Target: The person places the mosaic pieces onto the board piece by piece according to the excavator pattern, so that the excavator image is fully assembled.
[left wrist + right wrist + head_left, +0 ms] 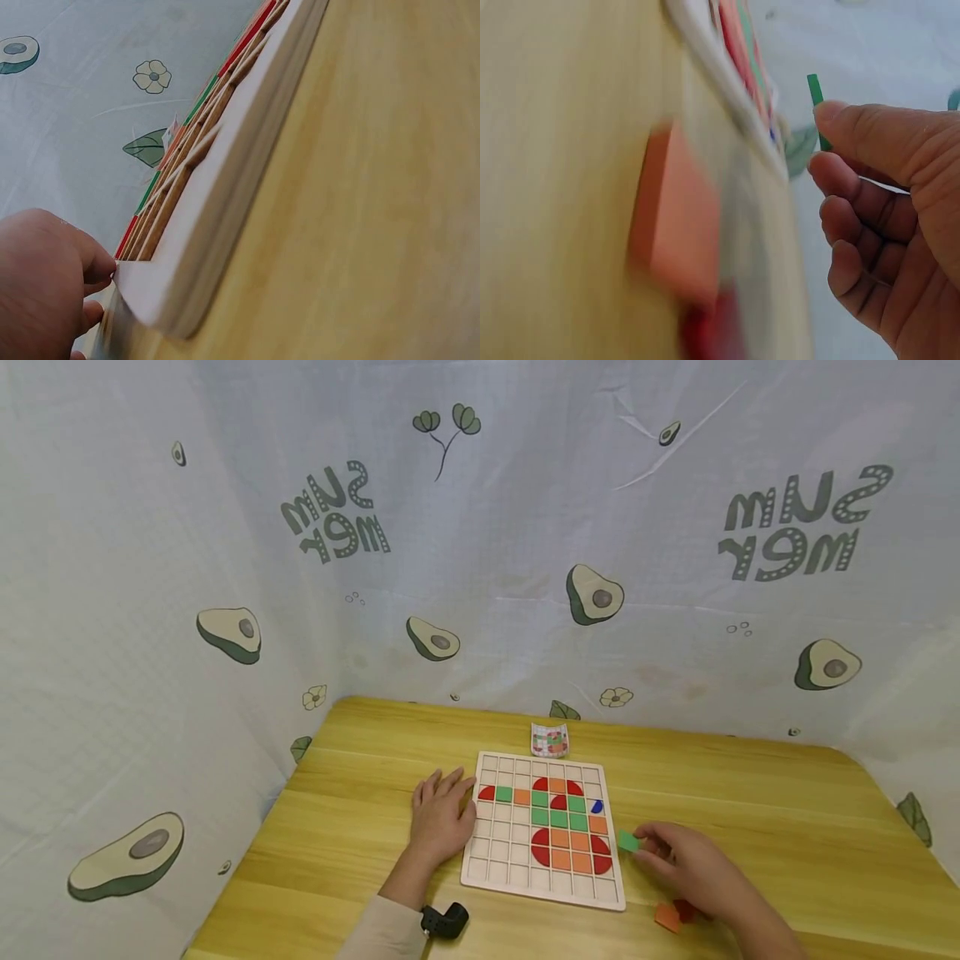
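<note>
A square wooden grid board lies on the table, with red, green, orange and blue tiles set in some cells. My right hand pinches a green square tile between thumb and fingers, just off the board's right edge. In the right wrist view that green tile shows edge-on at the fingertips. My left hand rests along the board's left edge, fingers spread and relaxed. In the left wrist view its fingertips are right at the board's corner.
A small curved picture card with a coloured grid pattern stands behind the board. An orange tile and a red tile lie near my right forearm. A patterned curtain closes off the table's far side.
</note>
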The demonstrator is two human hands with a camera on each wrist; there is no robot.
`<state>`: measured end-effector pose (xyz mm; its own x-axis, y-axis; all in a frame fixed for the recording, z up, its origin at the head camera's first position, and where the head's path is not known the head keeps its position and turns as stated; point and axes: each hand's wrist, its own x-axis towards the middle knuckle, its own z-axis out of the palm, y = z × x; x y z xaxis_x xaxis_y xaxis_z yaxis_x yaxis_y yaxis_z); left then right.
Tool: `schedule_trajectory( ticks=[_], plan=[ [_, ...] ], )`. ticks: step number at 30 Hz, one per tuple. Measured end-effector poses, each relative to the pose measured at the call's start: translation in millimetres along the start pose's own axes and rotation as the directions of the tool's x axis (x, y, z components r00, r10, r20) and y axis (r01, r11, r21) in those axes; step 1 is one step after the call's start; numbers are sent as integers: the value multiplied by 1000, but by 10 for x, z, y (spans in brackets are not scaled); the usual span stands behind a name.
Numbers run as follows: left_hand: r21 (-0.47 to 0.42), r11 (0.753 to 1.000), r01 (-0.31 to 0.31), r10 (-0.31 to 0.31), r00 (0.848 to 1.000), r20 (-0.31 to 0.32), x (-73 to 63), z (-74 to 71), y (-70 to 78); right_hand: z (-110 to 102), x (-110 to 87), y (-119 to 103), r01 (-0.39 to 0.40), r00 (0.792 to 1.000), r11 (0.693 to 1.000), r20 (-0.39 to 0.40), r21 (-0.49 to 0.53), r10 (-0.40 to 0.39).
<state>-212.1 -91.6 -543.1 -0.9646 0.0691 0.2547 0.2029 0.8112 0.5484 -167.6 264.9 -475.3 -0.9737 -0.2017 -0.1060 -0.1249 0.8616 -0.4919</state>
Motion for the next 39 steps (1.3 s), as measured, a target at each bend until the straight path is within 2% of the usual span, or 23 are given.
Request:
schedule_trajectory(
  ticks=[6,12,18,23,29,39],
  plan=[
    [-7,1000,5,-4,1000,7,-9,-8,-4,130,134,-376,110,994,994,15,14,-110],
    [-22,1000,-7,8,999,34,-19,-27,4,375,289,-740,245,969,969,44,-27,-243],
    [-17,1000,-14,14,999,28,-6,-32,-1,632,478,-1078,319,947,942,-10,-103,-321],
    [-3,1000,-15,15,1000,22,1,-22,-24,814,668,-1271,328,942,937,-34,-119,-334],
    [5,1000,-25,25,999,20,4,-15,-25,970,833,-1350,318,942,940,-71,-126,-328],
    [20,999,-26,26,1000,8,12,-26,-21,1002,915,-1376,313,942,941,-89,-126,-325]
  ],
)
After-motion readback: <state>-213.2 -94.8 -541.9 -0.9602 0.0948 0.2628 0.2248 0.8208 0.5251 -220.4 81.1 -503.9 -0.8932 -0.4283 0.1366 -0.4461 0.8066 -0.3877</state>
